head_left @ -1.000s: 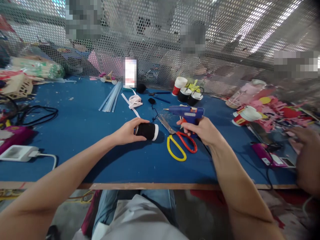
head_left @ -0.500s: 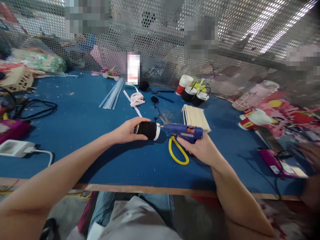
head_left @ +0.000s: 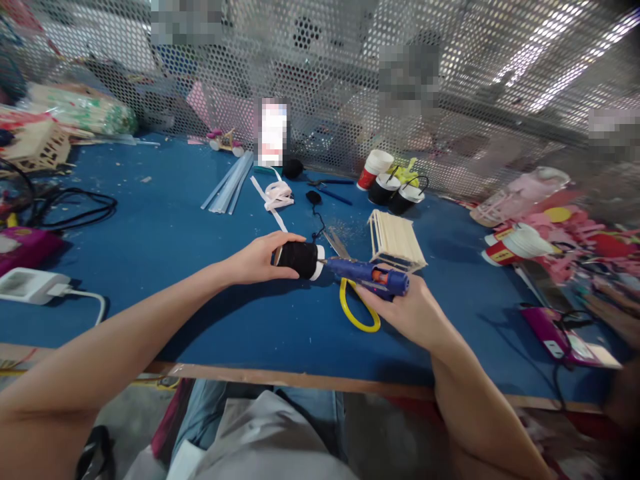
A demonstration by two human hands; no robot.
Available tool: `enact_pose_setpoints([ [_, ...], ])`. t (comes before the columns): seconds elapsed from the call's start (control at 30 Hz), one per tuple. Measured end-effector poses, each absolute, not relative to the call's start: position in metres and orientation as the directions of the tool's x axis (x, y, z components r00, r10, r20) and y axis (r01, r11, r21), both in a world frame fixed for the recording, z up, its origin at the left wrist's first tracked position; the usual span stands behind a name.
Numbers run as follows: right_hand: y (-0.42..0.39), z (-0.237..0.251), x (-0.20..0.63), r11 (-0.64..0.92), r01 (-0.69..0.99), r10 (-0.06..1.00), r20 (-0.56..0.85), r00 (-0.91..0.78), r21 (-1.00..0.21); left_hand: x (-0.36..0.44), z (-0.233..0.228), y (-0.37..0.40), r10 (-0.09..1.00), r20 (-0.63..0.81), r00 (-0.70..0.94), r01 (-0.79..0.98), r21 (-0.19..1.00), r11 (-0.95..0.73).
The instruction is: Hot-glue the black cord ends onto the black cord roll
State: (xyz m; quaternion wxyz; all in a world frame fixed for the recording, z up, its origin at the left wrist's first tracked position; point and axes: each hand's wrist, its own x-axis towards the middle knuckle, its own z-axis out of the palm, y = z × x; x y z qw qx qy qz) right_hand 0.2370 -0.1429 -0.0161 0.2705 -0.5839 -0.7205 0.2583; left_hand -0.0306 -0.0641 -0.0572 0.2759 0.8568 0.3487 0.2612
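My left hand (head_left: 257, 258) grips a small cup wrapped in black material (head_left: 300, 260), lying on its side on the blue table (head_left: 165, 247), its white rim facing right. My right hand (head_left: 407, 312) holds a blue hot glue gun (head_left: 367, 275) level, with the nozzle touching the cup's white rim. Yellow-handled scissors (head_left: 356, 308) lie under the gun. A small house made of wooden sticks (head_left: 395, 241) stands just behind the gun.
Paper cups (head_left: 387, 180), clear glue sticks (head_left: 227, 187), white ribbon (head_left: 276, 197) and a black pompom (head_left: 293, 168) lie at the back by the mesh wall. Cables (head_left: 75, 210) and a white adapter (head_left: 27, 285) sit left. Another person's hand (head_left: 613, 313) works at the right among pink craft pieces.
My right hand swung the glue gun from upright over the scissors to level, bringing its nozzle to the cup's rim. The stick house came into sight behind it. The left hand held still.
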Motion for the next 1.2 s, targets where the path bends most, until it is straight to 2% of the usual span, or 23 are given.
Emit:
enact_pose_setpoints([
  [0.37, -0.147, -0.012, 0.236, 0.221, 0.758, 0.974, 0.102, -0.202, -0.613, -0.03, -0.057, -0.064, 0.746, 0.25, 0.617, 0.468, 0.646, -0.603],
  [0.5, -0.149, -0.01, 0.235, 0.211, 0.783, 0.975, 0.066, -0.213, -0.585, -0.03, -0.056, -0.065, 0.748, 0.249, 0.616, 0.47, 0.646, -0.602],
  [0.7, -0.151, -0.007, 0.232, 0.248, 0.81, 0.968, 0.111, -0.224, -0.532, -0.03, -0.056, -0.065, 0.736, 0.259, 0.626, 0.465, 0.634, -0.618],
  [0.93, -0.149, -0.008, 0.232, 0.249, 0.817, 0.969, 0.133, -0.21, -0.52, -0.029, -0.055, -0.066, 0.718, 0.281, 0.636, 0.446, 0.626, -0.64],
  [1.2, -0.148, -0.014, 0.235, 0.226, 0.784, 0.973, 0.168, -0.157, -0.578, -0.029, -0.056, -0.068, 0.681, 0.317, 0.66, 0.396, 0.623, -0.675],
])
